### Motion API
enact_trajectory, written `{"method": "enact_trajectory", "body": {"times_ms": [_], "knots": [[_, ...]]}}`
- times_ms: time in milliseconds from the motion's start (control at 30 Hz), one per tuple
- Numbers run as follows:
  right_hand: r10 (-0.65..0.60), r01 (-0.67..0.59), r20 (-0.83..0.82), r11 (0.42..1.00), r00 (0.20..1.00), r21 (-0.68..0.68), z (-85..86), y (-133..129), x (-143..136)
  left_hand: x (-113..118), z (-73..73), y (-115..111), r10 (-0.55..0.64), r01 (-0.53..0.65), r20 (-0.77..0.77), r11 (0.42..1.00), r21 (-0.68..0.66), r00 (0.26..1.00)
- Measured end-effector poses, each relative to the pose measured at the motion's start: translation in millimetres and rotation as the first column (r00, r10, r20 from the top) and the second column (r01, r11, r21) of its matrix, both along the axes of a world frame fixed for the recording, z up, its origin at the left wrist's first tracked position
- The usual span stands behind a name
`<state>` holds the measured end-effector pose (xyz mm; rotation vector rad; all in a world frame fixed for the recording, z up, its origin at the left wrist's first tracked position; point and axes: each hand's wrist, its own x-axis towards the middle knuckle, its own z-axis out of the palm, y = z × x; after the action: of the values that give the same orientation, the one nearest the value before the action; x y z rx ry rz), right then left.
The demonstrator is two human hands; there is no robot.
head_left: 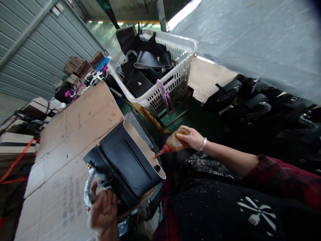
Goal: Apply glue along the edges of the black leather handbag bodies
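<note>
A black handbag (125, 164) is held up on its side over the cardboard-covered worktop (62, 160), its pale, cream-coloured inner edge turned toward the person. The left hand (102, 212) grips it from below, fingers clenched around the bag's lower end, where a handle wrapped in clear plastic (88, 189) curls down past the knuckles. A small gold-coloured fitting shows at the bag's near corner.

The right hand (192, 137), a silver bangle on its wrist, is closed around a squeeze bottle (175, 143) of amber-brown liquid. The bottle's red nozzle (160, 153) points at the pale edge of the bag and comes right up to it; whether the tip actually touches is hard to tell from here. The sleeve on that arm is dark red, and a dark apron (220, 201) speckled with pale spots lies across the person's lap below it.

Beyond the bag, a white plastic basket (180, 73) stands tilted, filled with more black bags and flaps, and a pink and purple cord (165, 95) hangs down its side. To the right, a heap of black bags (263, 103) lies in shadow under a grey sheet (250, 40). At the left, past the cardboard, stacks of flat boxes (80, 65) sit against a corrugated metal wall (32, 50).
</note>
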<state>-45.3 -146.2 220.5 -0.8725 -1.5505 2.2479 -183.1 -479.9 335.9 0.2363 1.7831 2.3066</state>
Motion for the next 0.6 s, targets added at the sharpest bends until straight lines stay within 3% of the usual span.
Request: {"method": "enact_trajectory", "body": {"times_ms": [200, 367, 600], "knots": [[-0.131, 0.131, -0.038, 0.991, 0.991, 0.004, 1.9, 6.9, -28.9, -3.3, -4.5, -6.9, 0.044, -0.046, 0.040, 0.998, 0.042, 0.998], [-0.122, 0.120, -0.059, 0.992, 0.991, -0.029, 6.5, 7.4, -47.1, -3.8, -3.1, -7.4, -0.050, 0.050, -0.035, 0.999, -0.007, 0.998], [-0.045, 0.044, -0.003, 0.997, 0.999, -0.067, -4.1, 5.0, -30.6, -2.4, -1.5, -1.7, -0.018, 0.016, -0.059, 0.999, -0.032, 0.998]]}}
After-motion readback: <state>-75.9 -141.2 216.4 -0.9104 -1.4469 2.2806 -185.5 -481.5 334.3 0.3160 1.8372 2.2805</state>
